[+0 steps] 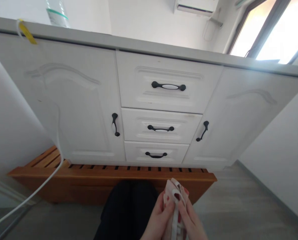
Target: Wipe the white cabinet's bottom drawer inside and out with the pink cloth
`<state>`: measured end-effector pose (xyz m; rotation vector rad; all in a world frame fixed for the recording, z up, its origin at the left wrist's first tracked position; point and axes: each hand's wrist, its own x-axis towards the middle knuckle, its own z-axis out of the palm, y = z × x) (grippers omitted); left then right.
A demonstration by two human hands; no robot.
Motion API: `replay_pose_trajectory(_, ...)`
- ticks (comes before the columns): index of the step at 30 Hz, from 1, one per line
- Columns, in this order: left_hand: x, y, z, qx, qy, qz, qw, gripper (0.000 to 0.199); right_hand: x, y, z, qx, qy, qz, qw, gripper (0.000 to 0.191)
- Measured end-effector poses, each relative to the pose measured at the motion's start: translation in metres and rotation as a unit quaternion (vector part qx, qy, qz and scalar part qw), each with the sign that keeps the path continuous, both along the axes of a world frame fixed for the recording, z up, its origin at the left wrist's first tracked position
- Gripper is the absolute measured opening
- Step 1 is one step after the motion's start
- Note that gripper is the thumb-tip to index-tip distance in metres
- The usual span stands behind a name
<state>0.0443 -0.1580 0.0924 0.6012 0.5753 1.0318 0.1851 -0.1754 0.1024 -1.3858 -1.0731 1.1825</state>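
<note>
Between my two hands is a folded pale pink cloth point(169, 191) with red spots and a white strap or band along it. My left hand point(161, 216) grips its left side, thumb lying over the front. On the right side, my right hand point(190, 216) presses its fingers against the cloth near the white band. The bundle is held upright at the bottom of the head view, in front of a low wooden slatted bench. Its lower part is partly hidden by my hands, and I cannot tell what kind of cloth item it is.
Ahead stands a white cabinet point(88, 100) with black-handled doors and drawers, behind the wooden bench point(101, 173). A white cable point(46, 181) with a yellow tag point(27, 32) hangs at the left. A clear container point(57, 15) sits on the cabinet top. My dark-clothed legs point(130, 210) are below.
</note>
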Motion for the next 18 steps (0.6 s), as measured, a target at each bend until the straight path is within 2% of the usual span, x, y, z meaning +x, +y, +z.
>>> replay_pose_trajectory(3, -0.006, -0.003, 0.006, -0.016, -0.003, 0.011, 1.000, 0.063, 0.001, -0.005, -0.001, 0.001, 0.015, -0.004, 1.000, 0.073)
replay_pose_trajectory(7, -0.010, -0.005, 0.014, 0.013, -0.032, -0.012, 0.999, 0.065, 0.011, -0.003, -0.003, -0.074, 0.042, -0.037, 0.996, 0.080)
replay_pose_trajectory(9, -0.010, -0.007, 0.016, 0.031, -0.039, -0.026, 0.998, 0.064, 0.013, -0.003, 0.000, -0.082, 0.055, -0.046, 0.994, 0.080)
replay_pose_trajectory(11, -0.009, -0.010, 0.016, 0.039, -0.036, -0.038, 0.998, 0.063, 0.012, -0.006, 0.005, -0.057, 0.034, -0.052, 0.996, 0.072)
replay_pose_trajectory(15, -0.004, -0.015, 0.013, 0.066, -0.025, -0.049, 0.996, 0.060, 0.000, -0.016, 0.019, 0.019, -0.064, -0.039, 0.997, 0.044)
replay_pose_trajectory(18, -0.003, -0.017, 0.010, 0.095, 0.001, -0.047, 0.994, 0.070, -0.008, -0.024, 0.019, 0.051, -0.089, -0.040, 0.994, 0.041)
